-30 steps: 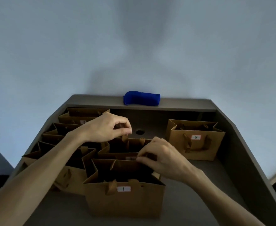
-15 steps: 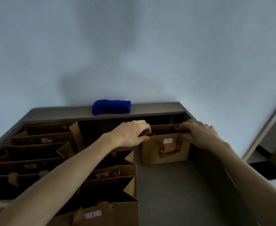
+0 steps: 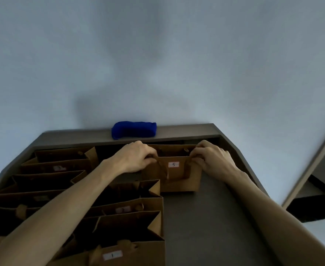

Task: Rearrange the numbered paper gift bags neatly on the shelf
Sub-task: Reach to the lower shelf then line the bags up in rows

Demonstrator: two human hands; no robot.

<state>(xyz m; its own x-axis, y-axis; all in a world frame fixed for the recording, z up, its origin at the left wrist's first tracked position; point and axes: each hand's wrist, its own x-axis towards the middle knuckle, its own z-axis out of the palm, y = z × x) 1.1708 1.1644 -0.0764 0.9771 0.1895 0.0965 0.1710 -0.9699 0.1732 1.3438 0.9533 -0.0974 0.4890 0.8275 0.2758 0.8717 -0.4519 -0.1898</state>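
The brown paper bag numbered 5 (image 3: 179, 177) stands at the back right of the grey shelf (image 3: 206, 223). My left hand (image 3: 136, 159) grips its top left corner and my right hand (image 3: 209, 160) grips its top right corner, fingers curled over the rim. Bag 1 (image 3: 123, 254) stands at the front, with bag 2 (image 3: 127, 209) right behind it. Bag 3 (image 3: 60, 167) is in the back left row. My left forearm crosses over the middle bags and hides parts of them.
Several more brown bags (image 3: 38, 181) fill the left side in rows, their numbers dim or hidden. A blue rolled cloth (image 3: 133, 129) lies on the back ledge against the wall. Bare shelf surface runs along the right, bounded by a raised side wall (image 3: 240, 162).
My hands left the bags near bag 1, reached to bag 5 and took hold of its top corners. The view turned right, so the other bags now sit lower left.
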